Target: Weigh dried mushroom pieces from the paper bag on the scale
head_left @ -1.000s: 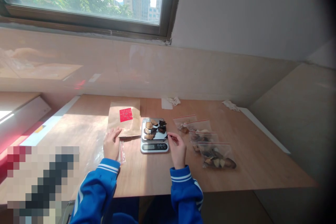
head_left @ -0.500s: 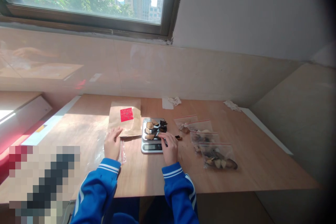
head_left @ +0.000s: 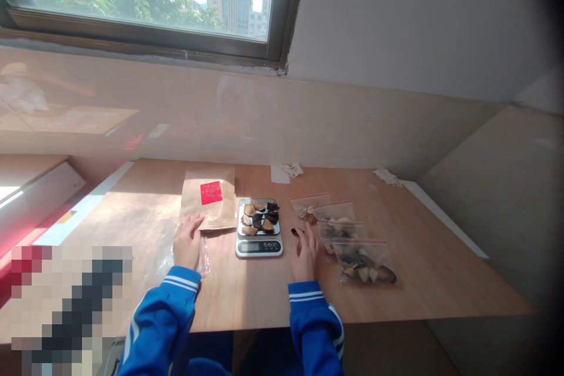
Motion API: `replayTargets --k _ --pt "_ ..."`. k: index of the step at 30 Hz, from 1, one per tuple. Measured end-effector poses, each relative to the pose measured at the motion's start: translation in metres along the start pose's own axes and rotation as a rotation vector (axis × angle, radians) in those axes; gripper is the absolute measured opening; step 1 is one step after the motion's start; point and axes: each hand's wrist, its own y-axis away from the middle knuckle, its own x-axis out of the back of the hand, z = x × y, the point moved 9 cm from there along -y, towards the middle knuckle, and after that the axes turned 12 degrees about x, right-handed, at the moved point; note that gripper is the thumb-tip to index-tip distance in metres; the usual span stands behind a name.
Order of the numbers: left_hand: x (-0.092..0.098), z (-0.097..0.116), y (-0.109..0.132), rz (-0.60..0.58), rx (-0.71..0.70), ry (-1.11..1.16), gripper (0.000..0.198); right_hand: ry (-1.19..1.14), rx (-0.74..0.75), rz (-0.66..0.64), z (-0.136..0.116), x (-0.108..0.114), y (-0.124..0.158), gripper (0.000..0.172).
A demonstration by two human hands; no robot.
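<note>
The left hand (head_left: 188,242) lies flat at lower centre-left of the frame, fingers spread and released, pinning an empty clear zip bag (head_left: 203,255) to the bench (head_left: 247,299), with its fingertips at the lower edge of the brown paper bag (head_left: 209,204) with the red label. The right hand (head_left: 305,255) sits just right of the digital kitchen scale (head_left: 258,227), fingers loosely extended over a small dark piece (head_left: 294,231) lying on the bench between the scale and the row of filled bags (head_left: 352,241). Whether the fingertips already pinch it, I cannot tell; nothing is clearly grasped.

On the scale's platform sits a small heap of dried pieces (head_left: 259,217), tan and black, in the middle of the frame.

For a clean pick of that stray piece, I'd judge a light thumb-and-forefinger pinch from above works best, wrist kept low and clear of the scale so the reading isn't nudged. The piece looks thin and brittle, so gentle pressure only.

Room is snug here: the scale touches nothing but sits just beside the paper bag on its left, and the nearest filled bag lies close against the right hand's far side. Open bench stretches toward the lower edge of the frame in front of both sleeves, and more to the far right past the bags. Crumpled tissue (head_left: 291,170) rests at the back by the wall, well apart.
</note>
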Motion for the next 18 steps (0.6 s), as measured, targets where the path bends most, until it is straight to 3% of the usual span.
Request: replayTargets --k 8,12,15,18 --pt "-0.012 0.026 -0.031 -0.126 0.039 -0.348 0.046 0.024 -0.028 -0.021 0.015 -0.004 0.004 0.037" --pt "-0.020 0.031 -0.046 -0.200 0.039 -0.362 0.044 0.032 -0.025 -0.025 0.014 -0.004 0.004 0.038" --pt "-0.014 0.028 -0.043 -0.197 -0.006 -0.301 0.045 0.040 -0.028 -0.034 0.014 -0.005 0.005 0.038" --pt "0.002 0.021 -0.025 -0.133 -0.067 -0.195 0.047 0.056 -0.050 -0.050 0.013 -0.006 0.006 0.039"
